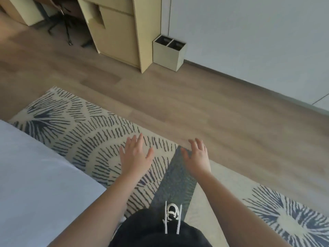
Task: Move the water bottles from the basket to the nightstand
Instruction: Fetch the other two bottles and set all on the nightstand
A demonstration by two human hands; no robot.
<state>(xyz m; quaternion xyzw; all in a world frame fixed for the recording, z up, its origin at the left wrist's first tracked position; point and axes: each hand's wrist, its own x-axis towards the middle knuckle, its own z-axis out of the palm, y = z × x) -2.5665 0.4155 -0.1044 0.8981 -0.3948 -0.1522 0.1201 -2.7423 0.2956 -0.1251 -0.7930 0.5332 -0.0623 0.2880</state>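
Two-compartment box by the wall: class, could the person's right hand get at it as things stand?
Probably not yet. The right hand hangs open over the rug; bare floor separates it from the box, though nothing blocks the way.

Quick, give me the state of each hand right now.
Left hand: open, fingers spread, holding nothing.
Right hand: open, fingers spread, holding nothing.
No bottle is in view.
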